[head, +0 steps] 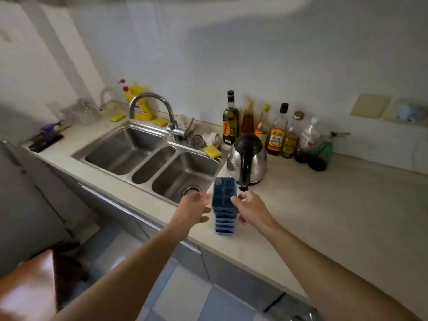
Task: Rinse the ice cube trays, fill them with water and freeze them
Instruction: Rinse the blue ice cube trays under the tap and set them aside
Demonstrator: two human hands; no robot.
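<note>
Surface (pixel 324 205): tray stack (pixel 224 198) stands at the sink's (pixel 120 154) 4 o'clock. Left hand (pixel 194 209) and right hand (pixel 252 209) grasp its sides. Lift level, squeezing evenly, keeping trays nested.

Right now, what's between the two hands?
A stack of blue ice trays stands on the counter, between the left hand and the right hand. The head view shows it.
</note>
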